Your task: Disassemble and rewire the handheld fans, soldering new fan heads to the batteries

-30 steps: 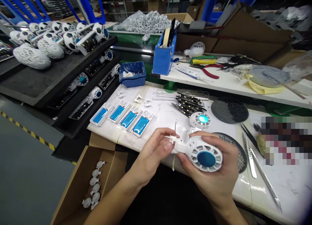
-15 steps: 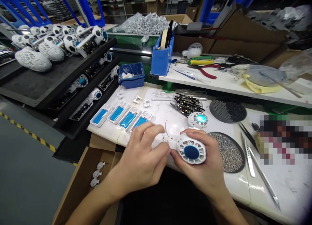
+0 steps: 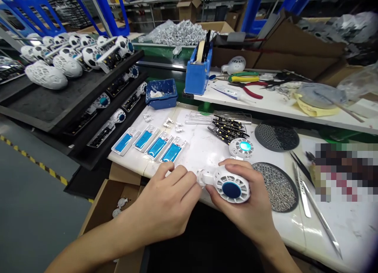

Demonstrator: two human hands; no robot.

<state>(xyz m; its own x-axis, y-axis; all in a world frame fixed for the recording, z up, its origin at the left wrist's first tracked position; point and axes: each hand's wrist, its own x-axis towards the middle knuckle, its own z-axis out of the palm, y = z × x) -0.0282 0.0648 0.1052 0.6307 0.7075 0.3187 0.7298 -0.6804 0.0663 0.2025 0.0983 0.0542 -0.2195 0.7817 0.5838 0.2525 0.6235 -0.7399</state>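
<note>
My right hand (image 3: 251,198) is wrapped round a white slotted round housing (image 3: 217,183) with a dark blue disc in its face. A short white neck sticks out of the housing to the left. At the end of that neck is my left hand (image 3: 174,198), its fingers curled and pressed together; whatever lies between them is hidden. Just behind, a similar white housing (image 3: 239,153) with a bright cyan disc rests on the table beside several black circuit strips (image 3: 228,127). Blue battery packs (image 3: 172,151) in pale trays lie beyond my left hand.
Right of my hands are a dish of small screws (image 3: 280,192), a darker perforated dish (image 3: 276,135) and metal tweezers (image 3: 304,198). A blue bin (image 3: 161,101) and a blue tape dispenser (image 3: 196,78) stand behind. Black trays (image 3: 32,105) are at left, above an open carton (image 3: 103,202).
My left hand has turned and its fingers have curled closer at the neck's end. The thin pale strip that stood above it no longer shows. The right hand keeps its grip.
</note>
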